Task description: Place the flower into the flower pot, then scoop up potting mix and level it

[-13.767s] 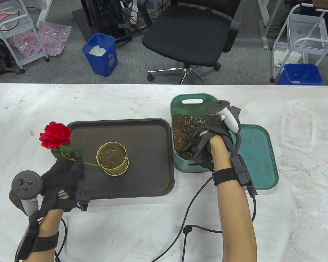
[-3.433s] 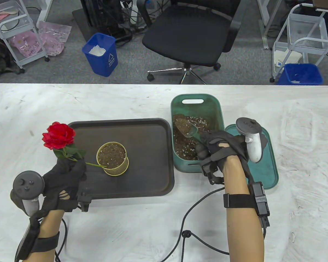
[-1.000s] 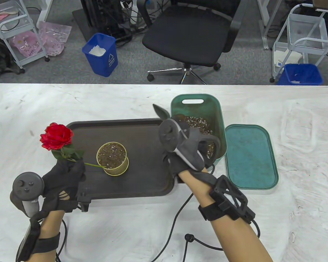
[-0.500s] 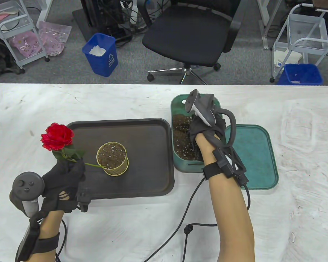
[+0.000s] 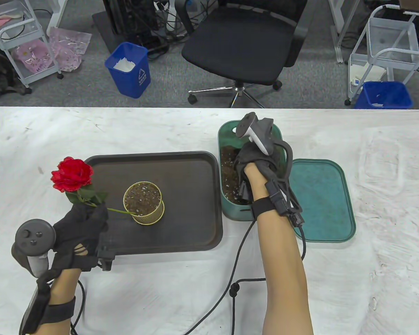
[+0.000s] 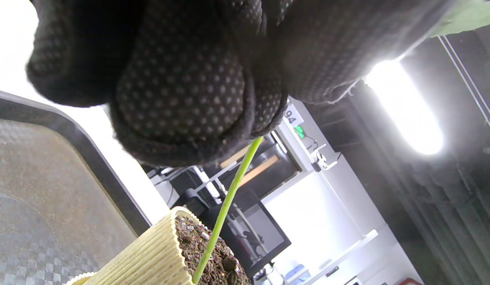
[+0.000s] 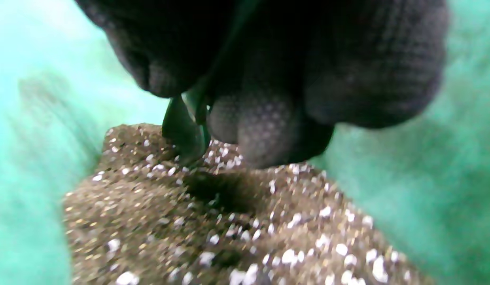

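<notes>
while your left hand (image 5: pixel 80 226) is gripping the flower (image 5: pixel 72 174) by its stem, fingers curled tight around it, the stem's lower end is already sitting in the soil of the flower pot (image 5: pixel 144 203), which is standing on the dark tray (image 5: pixel 181 230). the bloom is leaning out toward ten o'clock of the pot, so the flower is resting in the pot but not yet standing on its own. your right hand (image 5: pixel 256 158) is reaching down into the green bin (image 5: pixel 230 209) at three o'clock of the tray, fingers clamped around a dark green scoop (image 7: pixel 185 134) whose tip is digging into the potting mix (image 7: pixel 229 221). the bin's lid (image 5: pixel 323 199) is lying just beside the bin at its three o'clock. judging from the pot, which is looking nearly full, the planting step is done in part; scooping is underway, and topping up and levelling are remaining.
</notes>
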